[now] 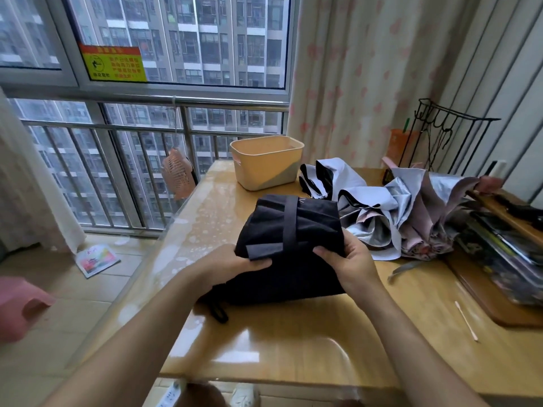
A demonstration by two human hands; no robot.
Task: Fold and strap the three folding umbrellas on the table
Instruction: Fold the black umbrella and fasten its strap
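Over the near middle of the table (264, 333), both forearms reach forward and meet on a black umbrella (293, 277). The left hand (232, 267) grips its left side, with the thumb on top just below the loose end of the strap (289, 224). The right hand (349, 262) grips the right side, fingers curled into the cloth. The strap runs up over the bundled cloth, and a wrist loop (219, 311) trails from the near end onto the table.

On the floor at the left are a pink stool (17, 306) and a leaflet (97, 259), below a railed window (176, 39). Behind the black umbrella stands a beige tub (264, 165). To its right two more umbrellas lie unfolded and touching: a pale one (338, 174) and a silver-and-pink one (417, 201). Further right are a cotton swab (465, 320), a wooden tray (482, 301) of clutter and a black wire rack (440, 133) by the curtain (367, 69).
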